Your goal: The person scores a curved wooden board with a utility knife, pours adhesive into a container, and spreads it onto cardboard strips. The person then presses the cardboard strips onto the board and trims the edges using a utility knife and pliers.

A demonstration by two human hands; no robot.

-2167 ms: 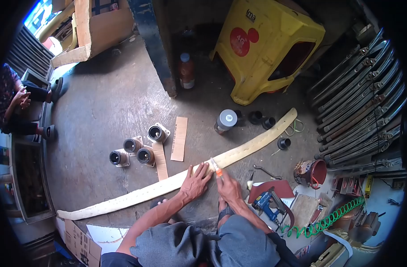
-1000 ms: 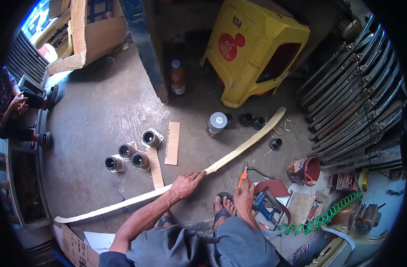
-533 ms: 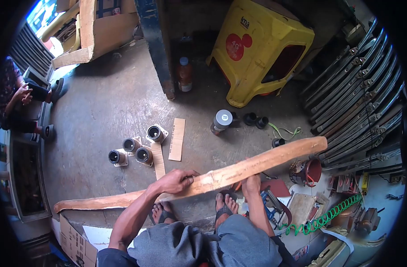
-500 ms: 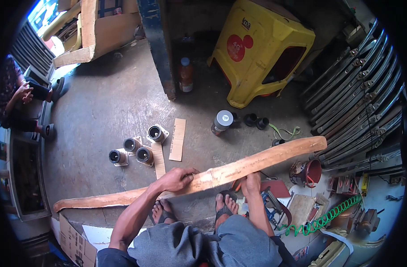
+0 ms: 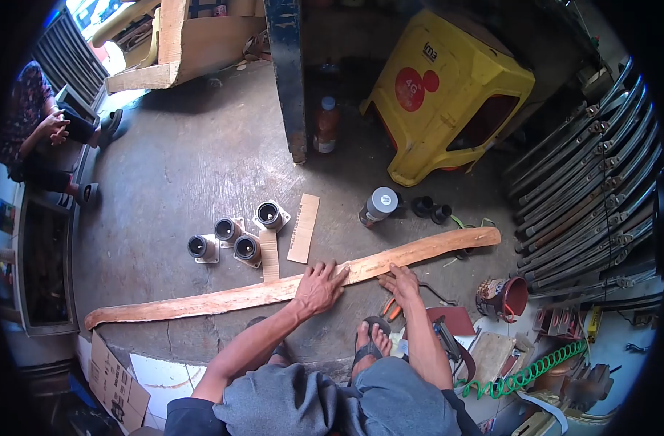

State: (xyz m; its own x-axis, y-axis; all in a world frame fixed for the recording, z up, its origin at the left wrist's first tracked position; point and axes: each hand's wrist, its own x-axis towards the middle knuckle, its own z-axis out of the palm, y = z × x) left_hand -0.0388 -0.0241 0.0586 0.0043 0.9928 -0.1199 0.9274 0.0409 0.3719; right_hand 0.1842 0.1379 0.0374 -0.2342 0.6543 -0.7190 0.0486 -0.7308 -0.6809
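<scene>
A long, slightly curved tan strip that looks like wood (image 5: 237, 298) stretches across the floor in front of me. My left hand (image 5: 321, 288) rests on top of it near the middle, fingers spread and lying over its surface. My right hand (image 5: 405, 283) is at its near edge, a little further right, with the fingers apart and the tips touching it. Beyond the strip lie two pieces of cardboard (image 5: 304, 229), one partly under several black cylindrical parts with square flanges (image 5: 247, 248). Orange-handled pliers (image 5: 394, 310) lie below my right hand.
A spray can (image 5: 379, 206) and black cups (image 5: 422, 206) stand beyond the strip. Further back are a yellow stool (image 5: 441, 102), a bottle (image 5: 326, 125) and a post (image 5: 287, 80). At right are metal bars (image 5: 593, 182), a paint bucket (image 5: 503, 299) and a green coiled hose (image 5: 521, 374). Another person (image 5: 45, 131) sits at left.
The strip has come down nearer the floor. My left hand has gone from gripping its edge to lying flat on top, and my right hand's fingers have opened out. The view has shifted slightly.
</scene>
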